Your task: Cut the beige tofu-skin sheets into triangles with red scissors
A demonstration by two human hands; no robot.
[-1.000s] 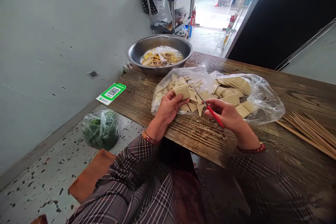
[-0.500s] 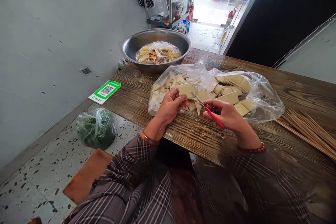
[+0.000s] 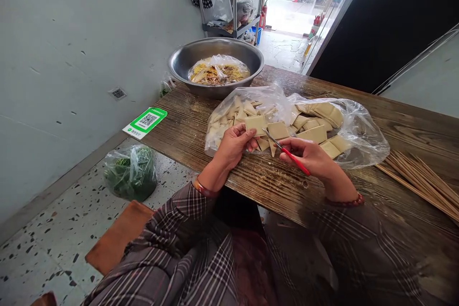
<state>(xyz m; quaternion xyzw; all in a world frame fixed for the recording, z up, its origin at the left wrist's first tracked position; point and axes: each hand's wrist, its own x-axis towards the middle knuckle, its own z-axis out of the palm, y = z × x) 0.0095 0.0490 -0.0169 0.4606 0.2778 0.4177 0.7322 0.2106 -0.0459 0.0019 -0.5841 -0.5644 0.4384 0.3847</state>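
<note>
My left hand [image 3: 234, 145] pinches a flat beige square piece [image 3: 255, 125] between thumb and fingers. My right hand [image 3: 310, 155] is closed around the red handles of a small pair of scissors [image 3: 294, 160], whose metal tip lies close by the right edge of that piece. Behind and below my hands, a clear plastic bag [image 3: 369, 138] lies spread on the wooden table. Cut beige pieces [image 3: 229, 117] are heaped on its left part, and larger uncut beige slabs [image 3: 322, 114] lie on its right part.
A steel basin [image 3: 179, 64] with a bagged yellow food stands at the back. A green QR card [image 3: 145, 123] is at the table's left corner. Wooden sticks [image 3: 423, 181] lie at right. A bag of greens [image 3: 131, 172] sits on the floor. Behind stands a shelf [image 3: 233, 7].
The scissors' tip has drawn slightly down and away from the middle of the held piece to its edge. The whole view has shifted slightly.
</note>
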